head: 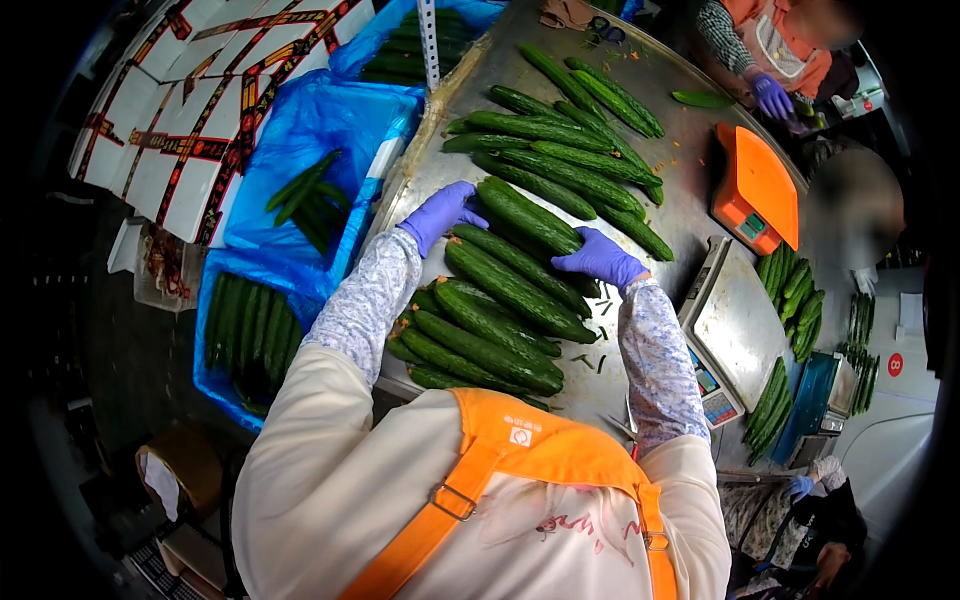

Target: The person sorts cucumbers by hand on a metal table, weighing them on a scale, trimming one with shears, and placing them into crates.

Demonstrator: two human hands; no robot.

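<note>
Both of my hands wear purple gloves. The left hand (442, 215) presses against the upper left end of a dark green cucumber (527, 216), fingers partly behind it. At the other end, the right hand (602, 259) grips the same cucumber, thumb and fingers bent around its tip. Part of another cucumber shows beneath it, mostly hidden. Just below lies a row of cucumbers (514, 289), and a lower pile (480, 345) reaches almost to my orange apron (540, 431). Several trimmed green stem bits (600, 307) lie on the metal table (592, 390) beside the right forearm.
More cucumbers (562, 154) lie farther up the table. Blue-lined crates (255, 202) holding cucumbers stand left. An orange scale (761, 187) and a silver scale (739, 322) stand right. Scissors (626, 429) lie by my right elbow. A co-worker's purple-gloved hand (771, 96) is across the table.
</note>
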